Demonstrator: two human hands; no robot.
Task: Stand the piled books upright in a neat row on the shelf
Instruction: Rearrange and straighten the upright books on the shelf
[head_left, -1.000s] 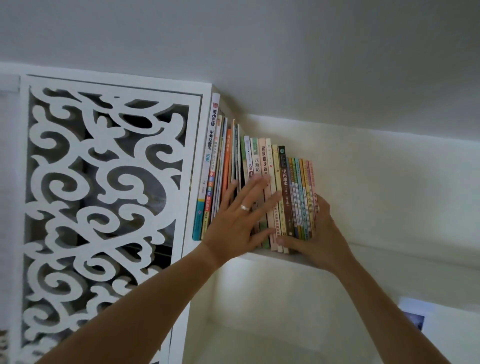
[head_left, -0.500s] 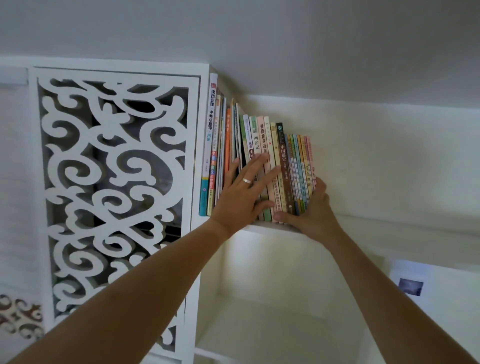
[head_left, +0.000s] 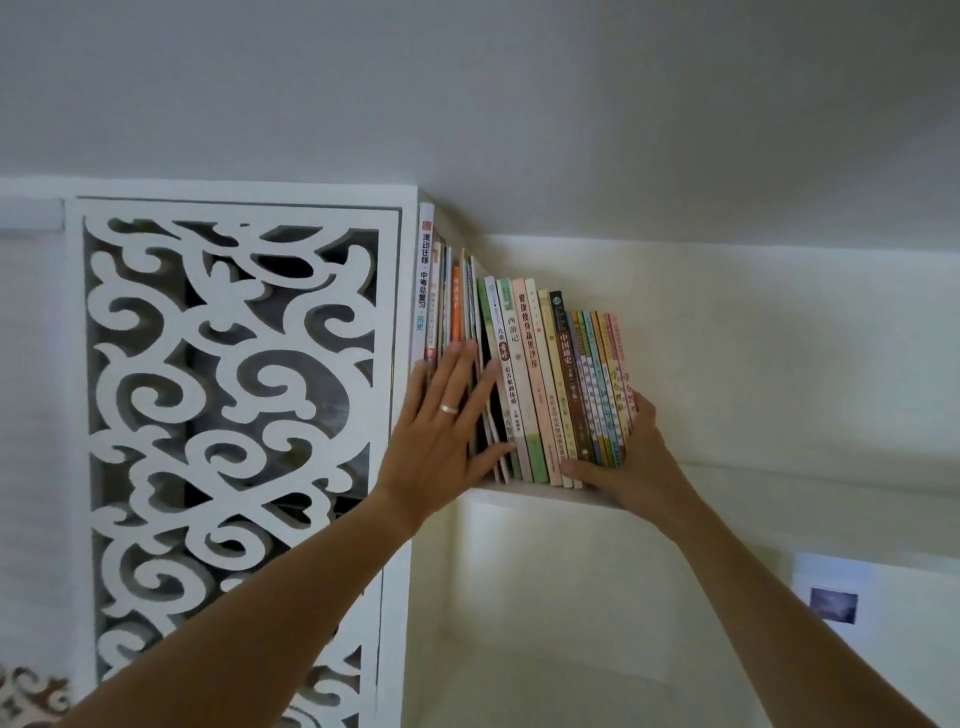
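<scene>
A row of several upright books (head_left: 535, 374) stands on a high white shelf (head_left: 530, 493) against the left corner. The tall white book (head_left: 423, 280) is leftmost; thin coloured spines end the row on the right. My left hand (head_left: 441, 426), a ring on one finger, lies flat with spread straight fingers against the spines at the left part of the row. My right hand (head_left: 623, 457) cups the right end of the row, thumb across the bottom of the spines, fingers behind the last book. The books lean slightly to the left.
A white carved scrollwork panel (head_left: 234, 415) fills the left side beside the shelf. The ceiling sits close above the tallest book. To the right of the books the shelf runs on along the white wall. A recess opens below, with a small picture (head_left: 832, 605) at lower right.
My left hand has slid left along the spines, from the middle of the row to its left part. My right hand stays at the right end. The camera view has shifted.
</scene>
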